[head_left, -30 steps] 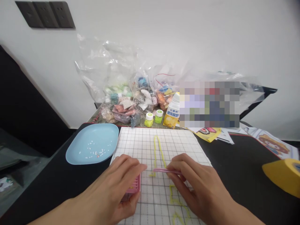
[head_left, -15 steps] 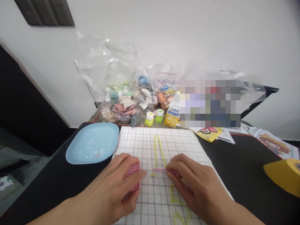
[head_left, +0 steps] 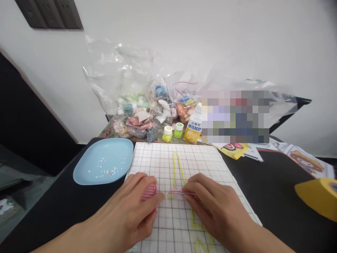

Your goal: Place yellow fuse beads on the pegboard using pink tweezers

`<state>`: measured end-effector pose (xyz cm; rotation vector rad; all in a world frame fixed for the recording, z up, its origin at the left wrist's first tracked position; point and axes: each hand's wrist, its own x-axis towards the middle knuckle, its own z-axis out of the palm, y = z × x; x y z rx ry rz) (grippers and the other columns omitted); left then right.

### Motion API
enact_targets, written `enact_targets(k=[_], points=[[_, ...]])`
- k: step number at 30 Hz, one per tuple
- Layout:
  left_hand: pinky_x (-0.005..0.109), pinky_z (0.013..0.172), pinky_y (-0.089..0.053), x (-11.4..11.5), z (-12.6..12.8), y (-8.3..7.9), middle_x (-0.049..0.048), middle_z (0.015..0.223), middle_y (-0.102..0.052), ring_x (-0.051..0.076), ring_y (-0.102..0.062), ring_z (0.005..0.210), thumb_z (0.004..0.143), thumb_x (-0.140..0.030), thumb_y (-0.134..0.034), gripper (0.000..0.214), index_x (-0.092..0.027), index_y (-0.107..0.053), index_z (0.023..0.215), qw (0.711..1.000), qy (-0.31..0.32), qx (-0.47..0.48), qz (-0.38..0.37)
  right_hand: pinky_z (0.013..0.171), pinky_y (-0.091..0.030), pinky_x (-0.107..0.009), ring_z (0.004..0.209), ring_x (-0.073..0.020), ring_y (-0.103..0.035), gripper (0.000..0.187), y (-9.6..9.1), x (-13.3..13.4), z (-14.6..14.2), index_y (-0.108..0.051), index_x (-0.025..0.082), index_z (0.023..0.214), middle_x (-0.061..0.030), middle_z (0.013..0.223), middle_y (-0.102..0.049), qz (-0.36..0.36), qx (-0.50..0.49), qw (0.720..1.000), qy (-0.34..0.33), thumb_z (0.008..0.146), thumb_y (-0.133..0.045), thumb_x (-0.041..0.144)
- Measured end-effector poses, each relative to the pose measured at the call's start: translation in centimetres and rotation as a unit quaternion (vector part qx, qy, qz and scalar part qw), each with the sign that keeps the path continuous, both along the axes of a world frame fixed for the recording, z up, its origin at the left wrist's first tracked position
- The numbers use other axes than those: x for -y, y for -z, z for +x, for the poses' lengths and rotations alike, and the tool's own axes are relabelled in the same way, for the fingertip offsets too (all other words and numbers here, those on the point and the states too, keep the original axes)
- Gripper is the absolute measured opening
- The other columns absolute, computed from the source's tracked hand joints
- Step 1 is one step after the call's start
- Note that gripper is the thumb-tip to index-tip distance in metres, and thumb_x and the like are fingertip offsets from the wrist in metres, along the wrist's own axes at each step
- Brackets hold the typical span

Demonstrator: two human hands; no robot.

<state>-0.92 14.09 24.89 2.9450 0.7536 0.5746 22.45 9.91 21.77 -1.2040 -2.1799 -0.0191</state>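
My left hand (head_left: 137, 203) curls around a ribbed pink bundle (head_left: 149, 192), mostly hidden under the fingers. Between the thumb and fingers of my right hand (head_left: 213, 203) is a slim, doubled pink piece (head_left: 175, 192), its end pointing left; I cannot tell whether it is folded cord or a pronged tool. Both hands rest over a white gridded board (head_left: 155, 158). A yellow-green strand (head_left: 174, 168) lies on the board in a long narrow loop, with more of it beside and partly beneath my right hand.
A blue plate (head_left: 86, 165) with scattered small white bits stands left. Behind the board are two small green-filled jars (head_left: 167, 134), a yogurt bottle (head_left: 194, 124) and several clear bags of coloured material (head_left: 140, 123). A yellow roll (head_left: 316, 196) sits at the right; papers (head_left: 310, 160) lie behind it.
My right hand has shifted slightly left with the slim pink piece, nearer my left thumb. The pink bundle in my left hand has turned a little. The grip of both hands is unchanged.
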Motion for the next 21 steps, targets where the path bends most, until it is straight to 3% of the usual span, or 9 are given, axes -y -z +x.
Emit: enact_targets(k=[21], points=[[0.039,0.083,-0.056,0.28,0.07,-0.27,0.0068,0.108,-0.064,0.026,-0.06,0.099,0.079,-0.001,-0.045,0.047,-0.025,-0.059,0.116,1.0,-0.007,-0.01,-0.013,0.05,-0.051,-0.028,0.064,-0.0161,-0.061,0.017,0.22,0.0,-0.25,-0.059,0.018,0.092,-0.0036,0.079,-0.062,0.008,0.003,1.0,-0.001,0.098,-0.043,0.018]])
